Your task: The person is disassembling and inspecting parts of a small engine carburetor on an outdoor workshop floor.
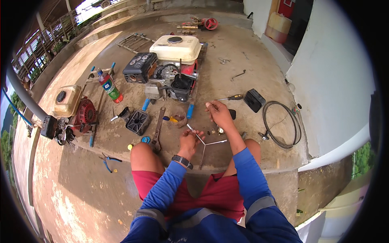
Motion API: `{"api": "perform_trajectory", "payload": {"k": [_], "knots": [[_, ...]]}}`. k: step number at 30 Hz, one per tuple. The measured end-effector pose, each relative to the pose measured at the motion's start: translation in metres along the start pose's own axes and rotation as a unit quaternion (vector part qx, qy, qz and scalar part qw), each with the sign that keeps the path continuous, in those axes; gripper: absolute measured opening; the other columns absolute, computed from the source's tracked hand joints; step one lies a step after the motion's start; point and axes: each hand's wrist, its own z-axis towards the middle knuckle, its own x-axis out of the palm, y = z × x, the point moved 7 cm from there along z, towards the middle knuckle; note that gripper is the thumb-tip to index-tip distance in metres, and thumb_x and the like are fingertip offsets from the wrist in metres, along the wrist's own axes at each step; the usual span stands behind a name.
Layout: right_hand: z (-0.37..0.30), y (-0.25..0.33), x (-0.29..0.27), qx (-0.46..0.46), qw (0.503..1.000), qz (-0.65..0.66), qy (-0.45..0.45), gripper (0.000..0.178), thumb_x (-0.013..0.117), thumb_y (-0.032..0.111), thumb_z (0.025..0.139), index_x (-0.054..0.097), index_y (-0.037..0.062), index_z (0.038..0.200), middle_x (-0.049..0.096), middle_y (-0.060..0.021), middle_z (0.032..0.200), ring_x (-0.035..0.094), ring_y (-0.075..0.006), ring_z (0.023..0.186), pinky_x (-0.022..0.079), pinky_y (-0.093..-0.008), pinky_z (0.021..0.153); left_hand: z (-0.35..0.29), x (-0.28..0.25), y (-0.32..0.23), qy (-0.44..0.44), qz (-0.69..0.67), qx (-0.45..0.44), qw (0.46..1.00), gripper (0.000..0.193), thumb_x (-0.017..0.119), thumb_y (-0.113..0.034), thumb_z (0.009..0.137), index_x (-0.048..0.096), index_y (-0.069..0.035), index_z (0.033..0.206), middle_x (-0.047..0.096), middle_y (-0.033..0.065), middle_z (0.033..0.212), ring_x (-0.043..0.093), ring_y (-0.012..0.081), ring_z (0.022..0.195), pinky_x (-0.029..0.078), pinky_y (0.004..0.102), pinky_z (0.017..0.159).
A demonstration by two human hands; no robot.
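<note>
My left hand (189, 142), a dark watch on its wrist, grips a three-armed Y socket wrench (215, 142) by one arm, just above the concrete between my knees. To its right and a little farther off is my right hand (220, 115), thumb and fingertips pinched together; whatever they hold is too small to make out. Several small dark parts (213, 132) lie on the concrete below it. Beyond my hands stands a small engine (166, 77) with a cream fuel tank (175, 47) and an opened black air-filter housing (181, 87). A clear tub (178, 120) sits beside my left hand.
An adjustable wrench (158, 129), a black filter box (137, 121) and a green-labelled bottle (110, 87) are at left, near a second engine (84, 113). Pliers (107, 161) lie lower left. A screwdriver (235, 97), black cover (254, 100) and coiled hose (265, 121) are at right, by the wall.
</note>
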Motion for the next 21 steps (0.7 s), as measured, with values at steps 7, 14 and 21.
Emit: {"api": "perform_trajectory", "payload": {"k": [7,14,21], "knots": [[0.047,-0.006,0.044,-0.006,0.999,0.038,-0.02,0.034,0.064,0.032,0.105,0.068,-0.0016,0.109,0.073,-0.0071,0.084,0.063,-0.012,0.061,0.05,-0.03,0.055,0.025,-0.028,0.019,-0.135,0.14,0.067,0.979,0.029,0.06,0.004,0.1,0.05,0.003,0.127,0.062,0.0142,0.106,0.073,0.0281,0.091,0.065,0.0442,0.075],[0.042,0.007,0.072,-0.075,0.993,-0.001,-0.093,0.028,0.068,0.026,0.102,0.066,-0.0015,0.098,0.07,-0.0071,0.081,0.064,-0.0106,0.068,0.052,-0.0284,0.058,0.028,-0.066,-0.001,-0.212,0.463,0.224,0.831,0.029,0.068,-0.002,0.097,0.062,0.005,0.125,0.069,0.0121,0.098,0.07,0.0217,0.087,0.054,0.0357,0.073],[0.046,-0.014,0.06,-0.045,0.981,0.153,-0.112,0.018,0.071,0.02,0.096,0.067,0.0023,0.095,0.073,-0.0165,0.084,0.072,-0.0366,0.08,0.055,-0.0438,0.074,-0.02,0.055,-0.108,-0.063,0.218,0.324,0.918,0.027,0.068,-0.021,0.104,0.061,0.0,0.119,0.066,0.0075,0.102,0.069,0.0183,0.094,0.057,0.0307,0.079]]}}
